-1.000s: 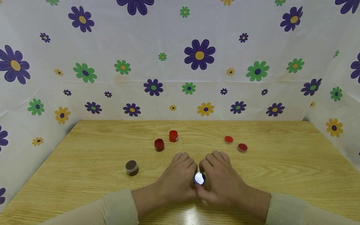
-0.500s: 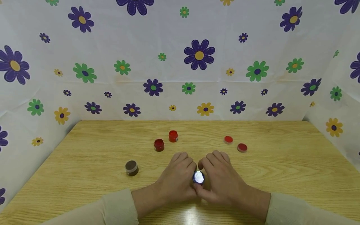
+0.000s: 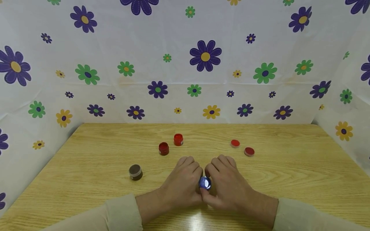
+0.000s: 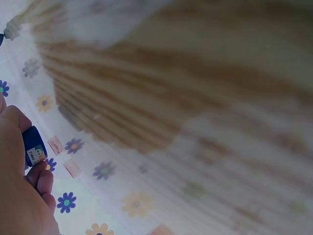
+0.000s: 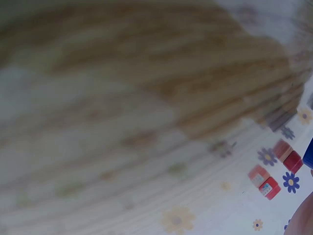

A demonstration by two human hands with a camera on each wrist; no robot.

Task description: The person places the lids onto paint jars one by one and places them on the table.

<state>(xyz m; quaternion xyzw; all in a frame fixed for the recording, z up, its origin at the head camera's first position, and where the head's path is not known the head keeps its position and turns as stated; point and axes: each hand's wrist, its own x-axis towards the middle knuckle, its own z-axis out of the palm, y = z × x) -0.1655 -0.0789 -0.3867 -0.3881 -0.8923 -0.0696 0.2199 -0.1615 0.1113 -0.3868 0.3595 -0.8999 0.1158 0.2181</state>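
Between my two hands, low in the middle of the head view, is a small blue paint jar [image 3: 205, 183] with a shiny round top. My left hand [image 3: 185, 183] grips it from the left with curled fingers. From the other side my right hand [image 3: 226, 184] pinches it, its thumb at the near edge of the top. The left wrist view shows the blue jar [image 4: 35, 147] side-on with a pale label, held beside the left hand's fingers [image 4: 41, 178]. Only a sliver of the blue jar [image 5: 308, 156] shows at the right edge of the right wrist view.
Behind the hands stand an open dark red jar [image 3: 163, 149] and an open bright red jar [image 3: 178, 140]. A brown jar [image 3: 135, 172] is to the left. Two lids, red [image 3: 235, 143] and dark red [image 3: 249, 151], lie at the right. A flowered cloth [image 3: 173, 70] surrounds the wooden table [image 3: 289, 179].
The bright glare on the blue jar's top has shrunk, and more blue shows there. Both hands stay almost in place; the other jars and lids have not moved.
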